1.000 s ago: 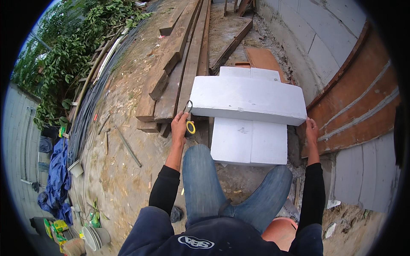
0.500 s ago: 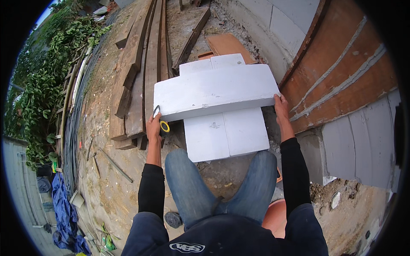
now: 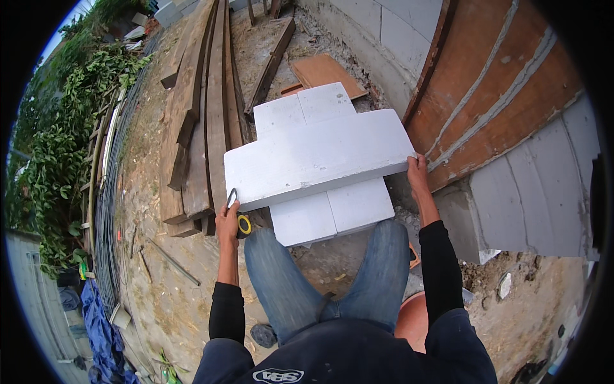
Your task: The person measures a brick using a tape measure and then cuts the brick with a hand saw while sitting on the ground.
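A long white block (image 3: 313, 153) lies crosswise over two pale blocks (image 3: 361, 205) set side by side in front of my knees. My left hand (image 3: 226, 224) is closed around its left end. A round yellow-and-black tape measure (image 3: 244, 225) shows against that hand's palm side, and a small dark-edged pale tool (image 3: 231, 198) sticks up at its fingers; its kind is unclear. At the opposite end, my right hand (image 3: 417, 174) grips the block's corner, thumb on top. Fingers beneath the block are hidden on both sides.
Long timber beams (image 3: 198, 134) lie to the left of the blocks. A brown board (image 3: 492, 83) leans along the grey block wall (image 3: 534, 185) at right. Behind the blocks rests a flat wooden piece (image 3: 329, 75). An orange basin (image 3: 412, 323) stands by my right thigh.
The long block has come nearer to me across the lower blocks, with both hands on its ends. More of the lower blocks' far part shows. The whole view has shifted slightly.
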Action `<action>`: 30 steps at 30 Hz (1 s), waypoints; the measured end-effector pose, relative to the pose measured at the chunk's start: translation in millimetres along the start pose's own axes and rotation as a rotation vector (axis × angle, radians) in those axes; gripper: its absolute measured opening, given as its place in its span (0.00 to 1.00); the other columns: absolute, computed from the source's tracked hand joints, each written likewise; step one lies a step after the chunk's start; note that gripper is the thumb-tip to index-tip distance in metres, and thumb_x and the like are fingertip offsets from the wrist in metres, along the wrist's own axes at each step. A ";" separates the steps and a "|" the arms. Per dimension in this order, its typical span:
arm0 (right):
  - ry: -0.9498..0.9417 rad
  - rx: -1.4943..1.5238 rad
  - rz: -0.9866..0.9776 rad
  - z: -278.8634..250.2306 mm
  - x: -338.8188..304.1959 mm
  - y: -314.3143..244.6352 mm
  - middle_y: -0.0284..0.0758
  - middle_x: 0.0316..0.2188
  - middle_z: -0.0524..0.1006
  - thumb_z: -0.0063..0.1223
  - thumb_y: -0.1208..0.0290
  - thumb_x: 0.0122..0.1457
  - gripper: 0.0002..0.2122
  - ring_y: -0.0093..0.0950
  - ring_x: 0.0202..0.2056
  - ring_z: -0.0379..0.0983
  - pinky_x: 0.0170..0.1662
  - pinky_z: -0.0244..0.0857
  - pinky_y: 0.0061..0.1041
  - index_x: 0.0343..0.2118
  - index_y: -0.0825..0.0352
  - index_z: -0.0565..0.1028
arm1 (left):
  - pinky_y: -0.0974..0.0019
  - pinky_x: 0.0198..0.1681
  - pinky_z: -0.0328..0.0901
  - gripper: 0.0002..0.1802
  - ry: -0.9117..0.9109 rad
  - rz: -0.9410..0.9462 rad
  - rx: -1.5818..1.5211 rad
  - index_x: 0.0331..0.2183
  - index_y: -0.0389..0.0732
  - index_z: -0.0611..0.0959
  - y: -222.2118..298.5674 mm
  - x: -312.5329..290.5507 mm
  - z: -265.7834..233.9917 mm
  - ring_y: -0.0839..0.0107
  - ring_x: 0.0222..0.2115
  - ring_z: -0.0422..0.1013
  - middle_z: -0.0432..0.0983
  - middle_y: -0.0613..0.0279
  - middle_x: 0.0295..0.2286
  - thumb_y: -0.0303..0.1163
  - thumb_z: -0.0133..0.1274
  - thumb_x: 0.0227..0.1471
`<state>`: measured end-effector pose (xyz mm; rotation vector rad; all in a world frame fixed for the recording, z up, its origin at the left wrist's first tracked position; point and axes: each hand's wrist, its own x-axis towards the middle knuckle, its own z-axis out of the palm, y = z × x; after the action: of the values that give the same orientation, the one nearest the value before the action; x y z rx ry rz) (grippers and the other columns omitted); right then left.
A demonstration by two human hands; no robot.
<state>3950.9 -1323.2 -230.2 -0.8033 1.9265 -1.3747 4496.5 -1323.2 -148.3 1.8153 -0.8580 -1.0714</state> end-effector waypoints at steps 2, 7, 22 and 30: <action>0.016 0.003 0.014 -18.0 -19.6 11.4 0.44 0.51 0.76 0.47 0.59 0.65 0.23 0.34 0.52 0.70 0.57 0.62 0.33 0.57 0.70 0.69 | 0.67 0.31 0.71 0.26 -0.038 -0.005 0.023 0.49 0.28 0.82 -13.3 -17.7 -15.0 0.74 0.32 0.75 0.76 0.62 0.34 0.39 0.62 0.57; 0.054 0.008 0.037 -63.3 -69.8 34.4 0.43 0.50 0.76 0.47 0.61 0.65 0.21 0.33 0.52 0.70 0.56 0.62 0.32 0.55 0.70 0.70 | 0.66 0.34 0.77 0.30 -0.093 -0.026 -0.073 0.57 0.30 0.77 -27.9 -65.6 -24.5 0.74 0.36 0.74 0.77 0.57 0.43 0.36 0.62 0.58; 0.152 -0.093 -0.080 -68.4 -108.3 37.2 0.50 0.52 0.74 0.43 0.63 0.70 0.20 0.40 0.53 0.71 0.58 0.62 0.36 0.58 0.72 0.67 | 0.67 0.33 0.76 0.25 -0.050 0.031 -0.110 0.53 0.29 0.81 -46.1 -61.8 -31.0 0.73 0.34 0.76 0.81 0.57 0.41 0.33 0.62 0.57; 0.166 -0.026 -0.065 -61.6 -110.3 42.8 0.50 0.54 0.74 0.43 0.62 0.70 0.21 0.40 0.55 0.71 0.59 0.61 0.36 0.59 0.73 0.66 | 0.68 0.33 0.74 0.24 -0.055 0.075 -0.020 0.52 0.28 0.81 -51.6 -52.2 -39.8 0.74 0.33 0.76 0.82 0.57 0.39 0.33 0.62 0.57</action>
<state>3965.6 -1191.0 -239.6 -0.7922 2.0648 -1.4992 4518.7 -1244.8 -166.1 1.7306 -0.9373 -1.0825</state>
